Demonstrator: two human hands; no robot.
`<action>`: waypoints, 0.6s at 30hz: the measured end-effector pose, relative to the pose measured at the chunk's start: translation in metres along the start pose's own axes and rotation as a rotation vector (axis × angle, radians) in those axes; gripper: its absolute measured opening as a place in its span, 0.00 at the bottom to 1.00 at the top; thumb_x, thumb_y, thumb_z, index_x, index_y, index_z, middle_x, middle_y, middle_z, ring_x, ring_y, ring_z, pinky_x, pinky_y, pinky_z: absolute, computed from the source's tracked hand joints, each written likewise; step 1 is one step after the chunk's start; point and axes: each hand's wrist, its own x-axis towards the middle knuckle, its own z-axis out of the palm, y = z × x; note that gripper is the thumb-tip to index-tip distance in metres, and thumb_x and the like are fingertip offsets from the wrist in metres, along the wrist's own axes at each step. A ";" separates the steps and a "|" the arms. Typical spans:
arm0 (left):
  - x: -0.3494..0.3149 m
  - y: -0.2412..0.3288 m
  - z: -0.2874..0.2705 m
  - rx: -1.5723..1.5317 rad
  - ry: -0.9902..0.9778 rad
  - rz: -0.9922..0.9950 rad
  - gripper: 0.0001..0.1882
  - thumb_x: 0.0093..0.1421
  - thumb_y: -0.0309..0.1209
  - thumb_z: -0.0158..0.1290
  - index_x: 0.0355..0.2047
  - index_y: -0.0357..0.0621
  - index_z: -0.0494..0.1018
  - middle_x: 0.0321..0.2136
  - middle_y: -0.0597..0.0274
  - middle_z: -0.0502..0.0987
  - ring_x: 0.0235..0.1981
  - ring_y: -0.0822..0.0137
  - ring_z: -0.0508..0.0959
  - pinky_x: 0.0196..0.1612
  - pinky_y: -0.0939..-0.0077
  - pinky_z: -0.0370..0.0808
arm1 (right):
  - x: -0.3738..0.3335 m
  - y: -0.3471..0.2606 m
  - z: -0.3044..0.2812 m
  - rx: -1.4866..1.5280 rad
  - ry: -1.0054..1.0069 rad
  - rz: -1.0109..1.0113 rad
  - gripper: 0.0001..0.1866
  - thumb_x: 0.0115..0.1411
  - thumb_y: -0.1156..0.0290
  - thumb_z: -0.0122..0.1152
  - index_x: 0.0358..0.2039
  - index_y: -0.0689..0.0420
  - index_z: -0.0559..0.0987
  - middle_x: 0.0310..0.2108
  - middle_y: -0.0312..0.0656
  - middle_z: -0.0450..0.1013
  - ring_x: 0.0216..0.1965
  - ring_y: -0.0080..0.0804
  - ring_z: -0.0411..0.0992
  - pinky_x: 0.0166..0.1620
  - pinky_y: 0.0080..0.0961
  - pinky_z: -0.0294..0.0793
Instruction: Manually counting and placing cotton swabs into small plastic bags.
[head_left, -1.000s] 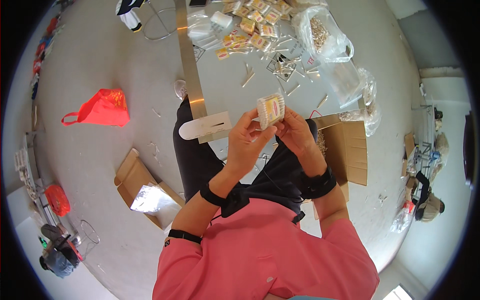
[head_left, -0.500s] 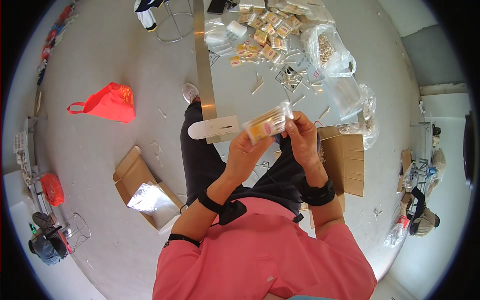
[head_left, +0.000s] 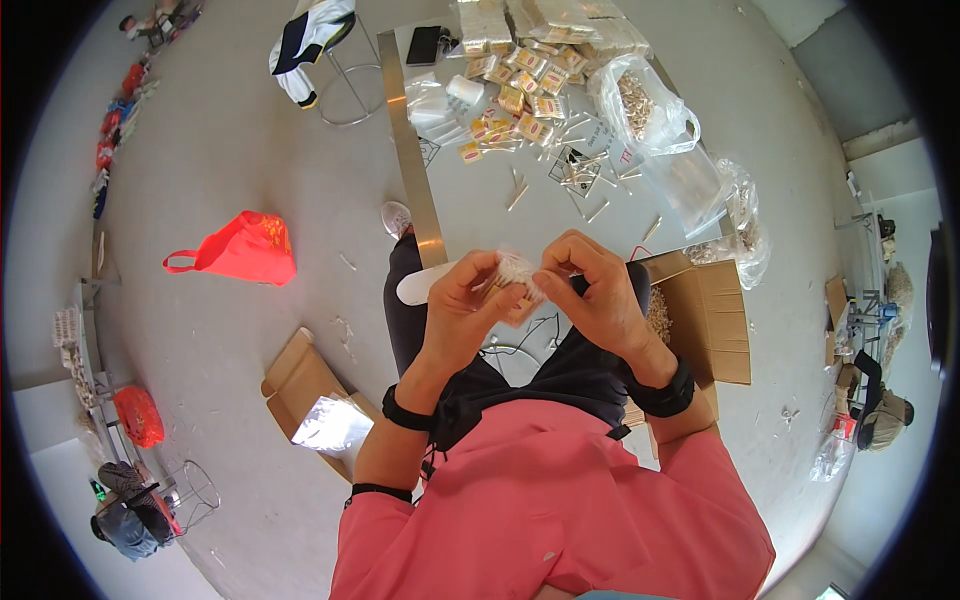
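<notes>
A small clear pack of cotton swabs (head_left: 516, 272) is held up in front of me, its white tips turned toward the table. My left hand (head_left: 462, 308) grips it between thumb and fingers. At its right end, the thumb and fingertips of my right hand (head_left: 598, 298) close on the wrapper; the exact contact is partly hidden by the fingers. Beyond my hands stands the grey table (head_left: 475, 215), bearing a heap of similar yellow-labelled swab packs (head_left: 530, 82) and scattered loose swabs (head_left: 585, 178). A rounded white card (head_left: 413, 288) shows beside my left hand.
An open plastic bag of swabs (head_left: 636, 105) lies on the table's right, a black phone (head_left: 423, 46) at its far left. A cardboard box (head_left: 718, 315) stands to my right. On the left are a red bag (head_left: 245, 252), an open carton (head_left: 300, 372) and a stool (head_left: 352, 100).
The swab pack has turned from label-up to tips pointing away. My hands have come lower, with the right fingers now at the wrapper's end. The view has shifted slightly.
</notes>
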 end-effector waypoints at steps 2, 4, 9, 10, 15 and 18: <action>0.001 0.000 0.001 0.070 -0.046 0.016 0.16 0.56 0.19 0.58 0.46 0.34 0.71 0.38 0.65 0.73 0.39 0.76 0.74 0.44 0.81 0.71 | 0.004 -0.003 0.000 -0.019 0.013 -0.029 0.06 0.54 0.79 0.63 0.31 0.61 0.75 0.26 0.37 0.69 0.25 0.24 0.66 0.30 0.19 0.66; 0.002 0.008 0.007 0.078 -0.065 0.016 0.16 0.55 0.20 0.58 0.45 0.34 0.71 0.39 0.65 0.73 0.39 0.76 0.74 0.43 0.81 0.72 | 0.005 -0.006 -0.003 -0.041 0.029 -0.057 0.07 0.54 0.77 0.65 0.33 0.61 0.76 0.26 0.37 0.69 0.24 0.24 0.66 0.29 0.21 0.67; -0.001 0.010 0.012 0.055 -0.071 0.003 0.16 0.55 0.21 0.59 0.44 0.34 0.73 0.39 0.64 0.74 0.39 0.76 0.74 0.42 0.81 0.72 | 0.005 -0.011 -0.003 0.061 -0.032 0.046 0.06 0.54 0.78 0.63 0.33 0.62 0.76 0.27 0.39 0.69 0.25 0.27 0.67 0.30 0.24 0.68; -0.002 0.007 0.011 0.110 -0.069 0.015 0.15 0.56 0.21 0.58 0.44 0.35 0.73 0.38 0.64 0.74 0.39 0.76 0.75 0.42 0.81 0.72 | 0.004 -0.012 0.000 0.061 -0.030 0.044 0.06 0.54 0.78 0.63 0.33 0.62 0.76 0.27 0.39 0.69 0.25 0.27 0.67 0.30 0.24 0.68; -0.005 0.012 0.017 0.088 -0.024 -0.053 0.10 0.59 0.23 0.55 0.42 0.36 0.73 0.38 0.65 0.75 0.37 0.77 0.75 0.42 0.81 0.72 | 0.002 -0.007 0.009 -0.103 0.028 -0.108 0.04 0.56 0.80 0.59 0.29 0.63 0.72 0.27 0.42 0.67 0.25 0.34 0.68 0.30 0.27 0.69; -0.006 0.020 0.019 0.134 -0.016 -0.046 0.07 0.60 0.22 0.53 0.40 0.37 0.73 0.37 0.67 0.74 0.36 0.78 0.75 0.41 0.81 0.72 | 0.002 -0.012 0.011 -0.069 0.043 -0.074 0.04 0.55 0.80 0.60 0.30 0.62 0.74 0.27 0.41 0.68 0.25 0.34 0.69 0.30 0.27 0.69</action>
